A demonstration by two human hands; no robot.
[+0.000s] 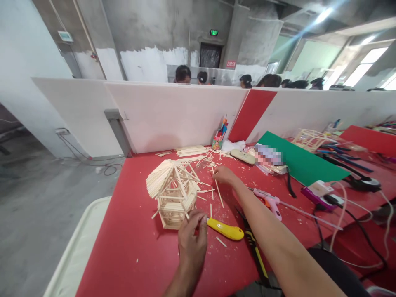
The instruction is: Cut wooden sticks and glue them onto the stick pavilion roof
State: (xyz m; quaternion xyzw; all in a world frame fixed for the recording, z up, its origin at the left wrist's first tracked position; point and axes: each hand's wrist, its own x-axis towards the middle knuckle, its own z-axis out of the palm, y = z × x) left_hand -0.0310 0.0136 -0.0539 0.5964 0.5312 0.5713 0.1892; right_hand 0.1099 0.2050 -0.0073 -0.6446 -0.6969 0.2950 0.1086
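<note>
A small house model of pale wooden sticks (175, 194) stands on the red table, its roof partly covered with sticks on the left side. My left hand (194, 235) is at the model's lower right corner, thumb and fingers pinched; what lies between them is too small to tell. Farther back, my right hand (224, 175) reaches among loose sticks (218, 189), its fingers bent together near a long stick; whether it grips one is unclear. A yellow-handled knife (225, 229) lies just right of my left hand. Black and yellow pliers (255, 247) lie beneath my right forearm.
A pink glue gun (269, 200) and a purple power strip (318, 198) with cables are at the right. Behind are a stick pile (192, 151), a pen cup (217, 141), an eyeglass case (243, 156) and a green board (300, 161). People sit beyond the white partition (176, 111).
</note>
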